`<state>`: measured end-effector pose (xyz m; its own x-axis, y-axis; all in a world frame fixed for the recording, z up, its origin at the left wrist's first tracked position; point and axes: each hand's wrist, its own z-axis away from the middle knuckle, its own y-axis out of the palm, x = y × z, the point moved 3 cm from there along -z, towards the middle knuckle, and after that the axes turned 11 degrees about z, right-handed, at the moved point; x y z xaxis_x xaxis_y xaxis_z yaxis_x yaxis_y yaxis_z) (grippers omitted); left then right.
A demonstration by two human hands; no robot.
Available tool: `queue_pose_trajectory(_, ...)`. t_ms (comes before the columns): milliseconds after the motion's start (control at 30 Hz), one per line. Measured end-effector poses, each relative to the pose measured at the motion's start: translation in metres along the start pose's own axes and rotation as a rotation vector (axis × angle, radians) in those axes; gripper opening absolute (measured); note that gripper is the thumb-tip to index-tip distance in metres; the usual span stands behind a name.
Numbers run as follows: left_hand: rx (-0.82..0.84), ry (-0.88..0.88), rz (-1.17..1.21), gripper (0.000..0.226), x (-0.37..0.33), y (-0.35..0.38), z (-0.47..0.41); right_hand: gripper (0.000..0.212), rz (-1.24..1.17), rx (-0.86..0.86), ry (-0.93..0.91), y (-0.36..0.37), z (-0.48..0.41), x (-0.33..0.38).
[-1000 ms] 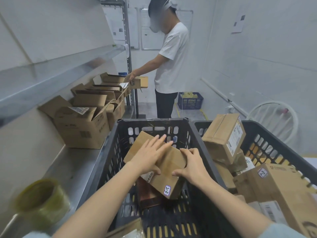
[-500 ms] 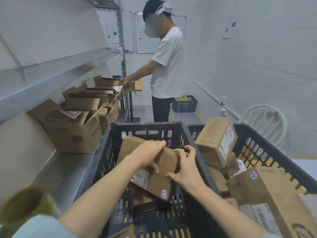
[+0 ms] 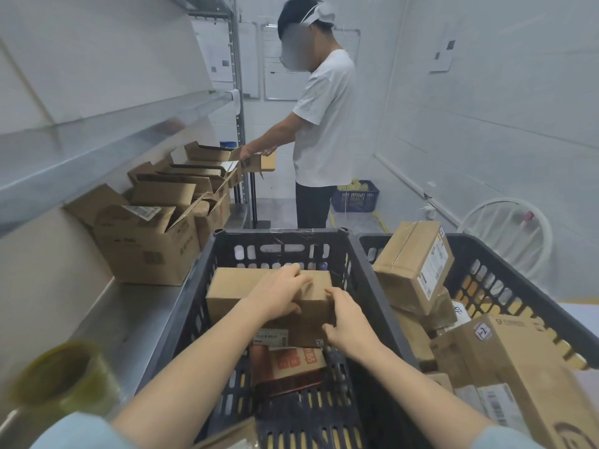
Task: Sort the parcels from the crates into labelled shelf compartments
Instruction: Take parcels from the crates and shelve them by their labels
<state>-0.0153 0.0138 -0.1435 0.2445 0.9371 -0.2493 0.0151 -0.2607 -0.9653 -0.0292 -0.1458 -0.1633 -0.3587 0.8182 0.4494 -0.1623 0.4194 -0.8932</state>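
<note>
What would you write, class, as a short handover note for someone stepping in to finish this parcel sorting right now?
Left hand: gripping the top of the brown parcel.
Right hand: gripping the same parcel at its right end.
The parcel is inside the left black crate, above a red-printed box lying on the crate floor.
The right black crate is piled with parcels, including one marked 12.
Open cardboard boxes stand in a row on the metal shelf to the left.
Done: one parcel picked up.
Left: read its label, shelve it, then empty both crates.
</note>
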Motion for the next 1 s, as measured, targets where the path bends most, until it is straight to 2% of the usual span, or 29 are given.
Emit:
queue_pose_trajectory(133,0.138,-0.122,-0.034,0.086,0.01,0.01,0.001,0.054,0.028,-0.005,-0.06,-0.002,0.0,-0.001)
queue_pose_trajectory(233,0.165,-0.199,0.035,0.078,0.016,0.017,0.003,0.059,0.002,-0.011,-0.076,-0.001,-0.002,-0.003)
queue_pose_trajectory(333,0.084,-0.222,0.102,0.072,0.014,0.01,0.006,0.072,-0.074,-0.09,-0.092,-0.004,-0.004,-0.002)
queue_pose_trajectory(467,-0.176,-0.276,0.311,0.07,0.023,-0.018,0.005,0.081,-0.074,-0.191,-0.085,-0.01,-0.007,-0.004)
queue_pose_trajectory(633,-0.332,-0.384,0.693,0.068,0.039,-0.036,0.015,0.086,-0.055,-0.149,-0.027,-0.006,-0.008,-0.001)
queue_pose_trajectory(733,-0.367,-0.42,0.871,0.071,0.046,-0.034,0.023,0.092,-0.075,-0.073,-0.093,-0.005,-0.008,0.003)
queue_pose_trajectory(867,-0.345,-0.485,0.879,0.052,0.043,-0.028,0.035,0.095,-0.116,-0.022,-0.151,-0.001,-0.005,0.009)
queue_pose_trajectory(1000,-0.346,-0.535,0.733,0.051,0.043,-0.022,0.04,0.092,-0.125,0.001,-0.146,0.0,-0.007,0.009)
